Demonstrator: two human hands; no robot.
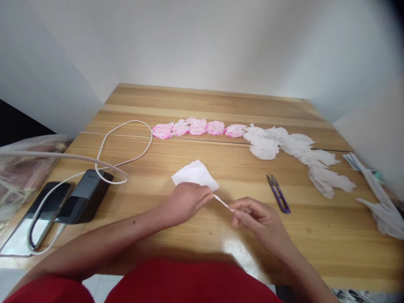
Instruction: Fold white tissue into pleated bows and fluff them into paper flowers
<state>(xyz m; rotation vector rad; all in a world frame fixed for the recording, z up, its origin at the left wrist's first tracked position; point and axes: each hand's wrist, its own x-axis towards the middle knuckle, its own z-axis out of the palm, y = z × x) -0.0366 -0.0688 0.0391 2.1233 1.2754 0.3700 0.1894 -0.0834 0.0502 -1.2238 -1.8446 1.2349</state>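
Between my two hands a thin twisted strip of white paper (pixel 221 201) slants down to the right. My left hand (pixel 187 203) is closed on its upper end, thumb and fingers pressed together. The lower end is pinched in the fingertips of my right hand (pixel 263 222). Just beyond my left hand a white paper sheet (pixel 193 173) shows, its near part covered by that hand; I cannot tell whether the strip is joined to it. Purple-handled thread snips (pixel 278 194) lie with blades apart, to the right of and beyond my right hand.
Across the wooden table (pixel 202 101) runs a row of pink-and-white crumpled paper rounds (pixel 215 127), then several white paper bunches (pixel 264 147). At left are a black power bank (pixel 85 198), a phone (pixel 52 198) and a looped white cable (pixel 126 123). White strips (pixel 375 181) lie far right.
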